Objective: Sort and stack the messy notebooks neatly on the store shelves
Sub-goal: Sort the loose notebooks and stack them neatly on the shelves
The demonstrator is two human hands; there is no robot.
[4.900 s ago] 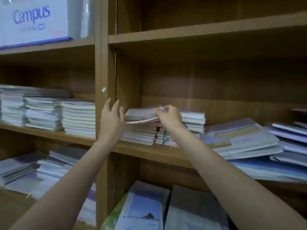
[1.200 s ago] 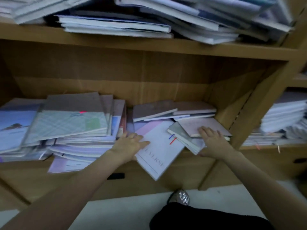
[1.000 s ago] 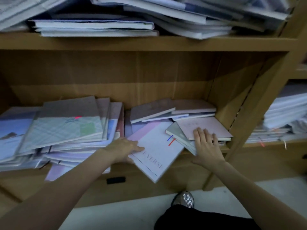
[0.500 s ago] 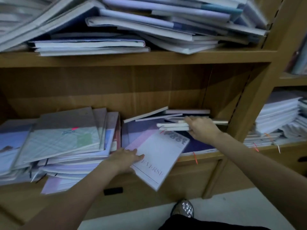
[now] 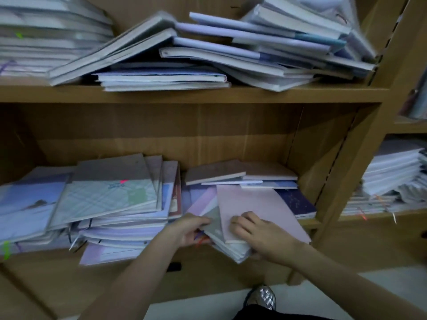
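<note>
Here, a wooden bookcase (image 5: 360, 158) fills the view, with an upper shelf (image 5: 184, 94) and a lower shelf (image 5: 307, 221). The upper shelf carries a jumbled heap of notebooks (image 5: 208, 49), many tilted and leaning on one another. On the lower shelf, toward its left end, a broad uneven pile (image 5: 104, 199) spreads out, some covers jutting past the front edge. At the right end, by the upright wall, lies a smaller stack (image 5: 242, 174), with a dark blue notebook (image 5: 298, 200) beneath it. Over the front edge near the right end sits a small bundle of notebooks (image 5: 231, 245), topped by a pink notebook (image 5: 256, 204). The left hand (image 5: 187, 229) grasps the bundle's left side, fingers curled around it. The right hand (image 5: 261, 232) rests on the pink notebook with bent fingers, thumb under the bundle's near edge, gripping it. A silver shoe (image 5: 262, 296) shows on the floor below.
</note>
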